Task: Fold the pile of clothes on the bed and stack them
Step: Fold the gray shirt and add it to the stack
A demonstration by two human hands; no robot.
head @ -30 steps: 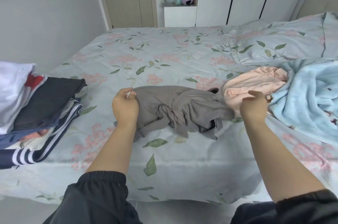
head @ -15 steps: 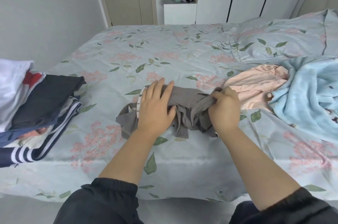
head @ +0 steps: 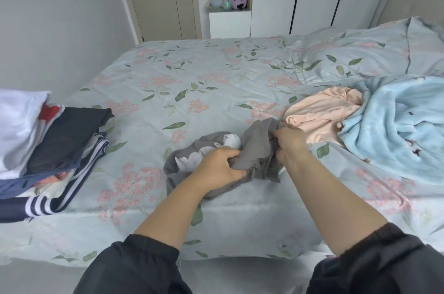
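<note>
One grey garment (head: 254, 149) on bed (head: 168, 72), held by left hand (head: 219, 166), right hand (head: 292, 147).

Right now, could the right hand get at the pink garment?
Probably yes. The pink garment lies just beyond the right hand, with its near side uncovered and nothing between them. But that hand grips the grey garment and would have to let go first.

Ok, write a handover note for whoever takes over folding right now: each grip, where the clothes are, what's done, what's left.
Left grip: holds the bunched grey garment near the front edge of the bed.
Right grip: pinches the same garment's right end.
Done: folded stack on the bed's left side.
Left: fold the grey garment, then the pink garment and light blue fleece lying to its right; stack all.
</note>
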